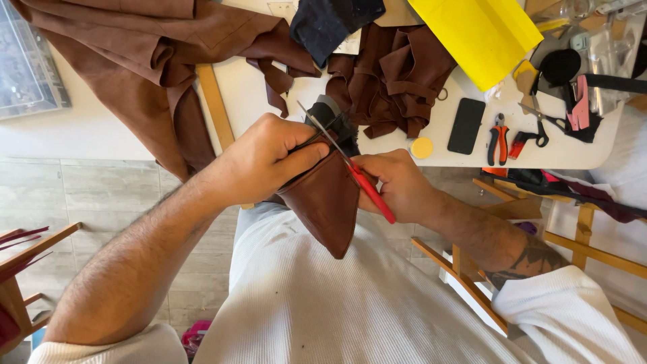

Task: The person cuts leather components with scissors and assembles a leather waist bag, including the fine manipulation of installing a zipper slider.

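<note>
My left hand [266, 158] is clamped on the top edge of a brown leather piece [325, 202], thumb pressed along its rim, and holds it up over my lap in front of the white table [101, 128]. The piece tapers to a point that hangs down toward my white shirt [317, 303]. My right hand [394, 182] is closed around the red handle of a thin tool [357, 176], whose metal blade runs up and left across the leather's top edge toward my left fingers; I cannot tell exactly where its tip ends. Both hands sit close together, touching the leather from either side. Behind them on the table lies a heap of brown strips [394, 77], with a large brown cloth [145, 61] draped off the table's left part. To the right of the strips I see a yellow sheet [482, 34], a black phone [466, 125], a small yellow disc [422, 147], orange-handled pliers [498, 141] and scissors [542, 121]. Wooden frames [573, 229] stand to my right, above a grey tiled floor [81, 195].
</note>
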